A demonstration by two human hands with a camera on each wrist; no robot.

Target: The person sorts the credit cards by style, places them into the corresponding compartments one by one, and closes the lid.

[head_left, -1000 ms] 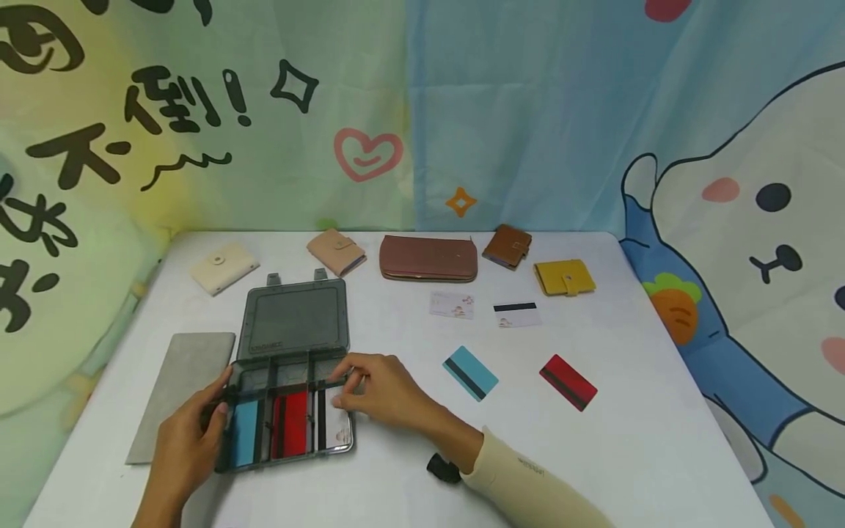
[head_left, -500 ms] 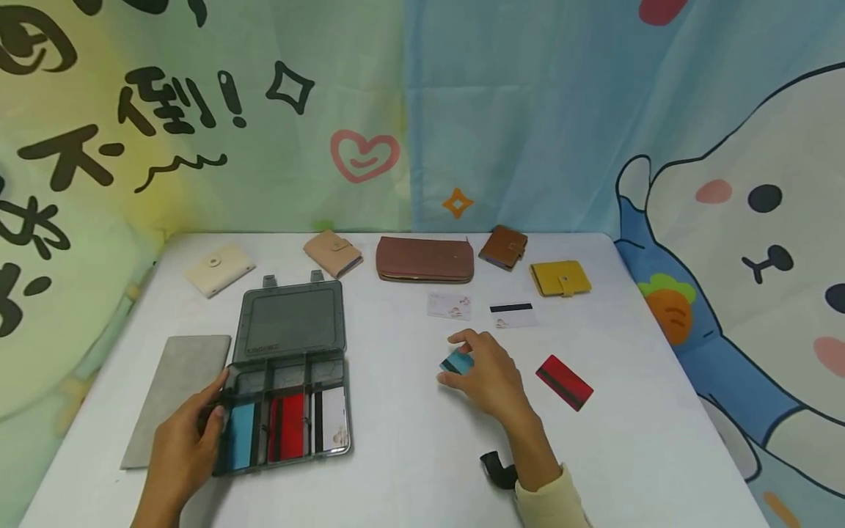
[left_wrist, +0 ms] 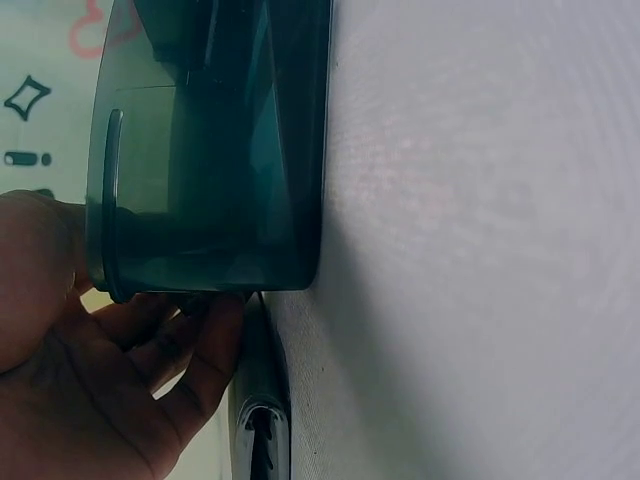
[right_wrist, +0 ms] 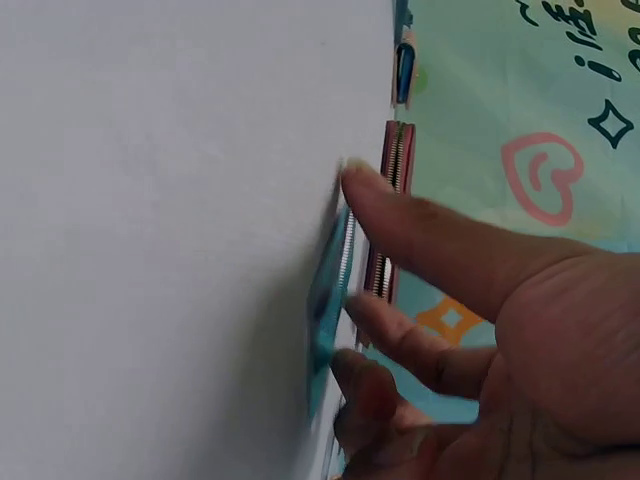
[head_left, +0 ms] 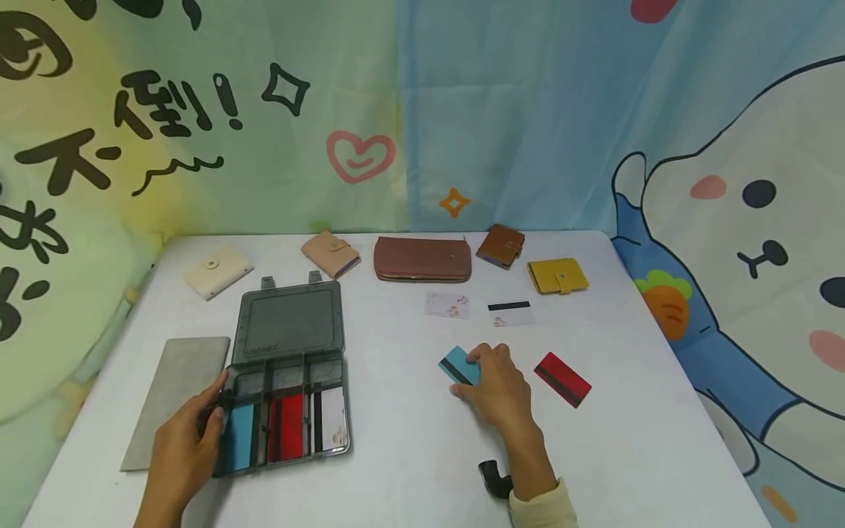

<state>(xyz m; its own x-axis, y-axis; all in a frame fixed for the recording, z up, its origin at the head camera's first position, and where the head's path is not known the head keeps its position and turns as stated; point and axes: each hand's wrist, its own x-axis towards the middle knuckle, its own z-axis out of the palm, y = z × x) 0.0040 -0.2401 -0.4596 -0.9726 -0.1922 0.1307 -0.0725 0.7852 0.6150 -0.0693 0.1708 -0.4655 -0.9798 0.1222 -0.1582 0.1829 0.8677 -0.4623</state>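
Observation:
A grey translucent compartment box [head_left: 287,352] lies with its lid raised at the left of the table. My left hand [head_left: 181,447] holds the box's left side; in the left wrist view its fingers bend against the end wall. Cards stand in the box's front compartments: blue [head_left: 240,437], red [head_left: 287,429] and white [head_left: 333,418]. My right hand [head_left: 500,392] is over a blue card [head_left: 457,365] with a dark stripe, lying on the table. In the right wrist view, the fingertips touch or nearly touch the card's edge [right_wrist: 328,320], while the thumb lies beyond its end.
A red card [head_left: 563,379] lies right of my right hand. Two white cards [head_left: 447,305] lie farther back. Along the back are a cream wallet [head_left: 218,271], a tan wallet, a long brown purse [head_left: 422,259], a small brown wallet and a yellow wallet [head_left: 557,276]. A grey flat case [head_left: 174,403] lies left.
My right hand has left the white card in the box and moved right to the blue card on the table. The left hand has stayed at the box.

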